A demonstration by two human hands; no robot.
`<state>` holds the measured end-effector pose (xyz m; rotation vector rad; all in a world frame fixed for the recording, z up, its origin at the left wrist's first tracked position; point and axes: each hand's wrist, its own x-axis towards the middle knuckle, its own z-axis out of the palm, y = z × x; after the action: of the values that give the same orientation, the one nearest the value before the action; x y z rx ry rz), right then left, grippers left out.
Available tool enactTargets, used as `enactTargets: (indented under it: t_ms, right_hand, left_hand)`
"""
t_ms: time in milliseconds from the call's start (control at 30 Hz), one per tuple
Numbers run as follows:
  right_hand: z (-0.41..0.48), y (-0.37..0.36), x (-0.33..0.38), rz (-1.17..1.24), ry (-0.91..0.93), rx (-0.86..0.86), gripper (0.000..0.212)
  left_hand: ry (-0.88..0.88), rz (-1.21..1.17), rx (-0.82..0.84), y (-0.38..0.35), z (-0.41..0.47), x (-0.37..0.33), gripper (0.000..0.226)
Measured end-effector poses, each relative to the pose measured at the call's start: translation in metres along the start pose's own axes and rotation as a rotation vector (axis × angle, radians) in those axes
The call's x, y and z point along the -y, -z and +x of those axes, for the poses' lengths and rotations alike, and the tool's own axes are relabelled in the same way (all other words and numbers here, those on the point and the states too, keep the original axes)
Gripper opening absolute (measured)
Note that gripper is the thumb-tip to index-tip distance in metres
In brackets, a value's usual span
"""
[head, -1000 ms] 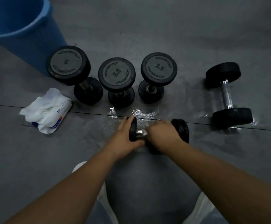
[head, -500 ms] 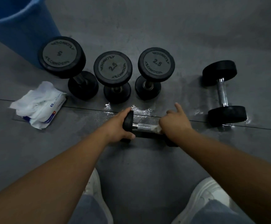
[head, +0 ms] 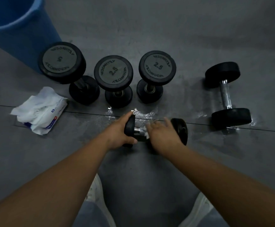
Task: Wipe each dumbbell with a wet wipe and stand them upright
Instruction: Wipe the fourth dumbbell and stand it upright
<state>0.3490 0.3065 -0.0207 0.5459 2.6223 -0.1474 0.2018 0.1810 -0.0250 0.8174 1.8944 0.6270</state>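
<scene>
My left hand (head: 118,134) is gripping the dumbbell (head: 181,128); my right hand (head: 163,135), fingers spread, is pressing the wet wipe (head: 145,130) on its bar.

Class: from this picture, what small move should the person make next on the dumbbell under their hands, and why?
Probably sweep the wipe rightward along the handle: the left hand grips one head of the near dumbbell, and the right hand has the wipe at that end.

Both arms are bare along the whole left forearm (head: 64,171) and right forearm (head: 215,169), down to the left hand (head: 117,133) and right hand (head: 163,135). At the bottom of the frame are pale blue trouser legs (head: 92,215) and white shoes (head: 95,189).
</scene>
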Motion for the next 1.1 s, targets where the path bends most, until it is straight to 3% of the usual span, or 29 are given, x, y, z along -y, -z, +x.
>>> enactTargets:
  t_ms: [133,233,333,400,467,533,633,700,733,800,867,900,1000,1100]
  right_hand:
    - [0.001,-0.01,-0.013,0.031,0.061,-0.026,0.052]
    - [0.005,-0.008,0.003,0.023,-0.053,-0.014,0.048]
    - [0.007,-0.008,0.036,0.132,0.073,-0.104,0.036]
    - [0.008,-0.007,0.029,0.223,0.043,-0.118,0.029]
    - [0.005,-0.011,0.025,0.203,-0.086,-0.134,0.038]
    - [-0.004,-0.018,0.039,0.262,-0.066,-0.212,0.047]
    - [-0.025,-0.017,0.05,0.533,-0.011,-0.236,0.035]
    - [-0.039,-0.018,0.05,0.722,-0.244,-0.268,0.034]
    - [-0.039,-0.017,0.053,0.987,-0.476,-0.241,0.033]
    - [-0.016,-0.011,0.057,1.809,-0.946,-0.037,0.023]
    - [0.011,-0.007,0.054,2.473,-1.206,0.024,0.025]
    - [0.018,-0.006,0.05,2.641,-1.287,-0.006,0.026]
    - [0.007,0.014,0.051,2.785,-1.34,-0.048,0.037]
    - [0.007,0.016,0.051,2.732,-1.323,0.06,0.038]
  left_hand:
    - [-0.012,0.0,0.01,0.0,0.0,0.002,0.115]
    - [0.005,0.003,0.016,0.001,0.002,0.001,0.115]
    - [0.005,0.011,0.016,0.001,0.003,0.002,0.116]
    - [0.012,0.002,0.019,0.001,0.004,0.004,0.116]
    - [0.026,-0.018,0.045,0.003,0.007,0.005,0.116]
    - [0.044,-0.024,0.068,0.005,0.008,0.004,0.118]
    - [0.069,-0.025,0.122,0.008,0.009,0.004,0.125]
    - [0.081,-0.053,0.163,0.009,0.011,0.007,0.132]
    - [0.088,-0.057,0.179,0.009,0.013,0.009,0.133]
    - [0.088,-0.058,0.183,0.009,0.013,0.011,0.131]
    - [0.062,-0.058,0.155,0.004,0.009,0.013,0.126]
    - [0.052,-0.055,0.135,0.001,0.007,0.014,0.124]
    - [0.024,-0.035,0.096,0.001,0.005,0.014,0.124]
    - [0.014,-0.003,0.08,0.001,0.003,0.014,0.124]
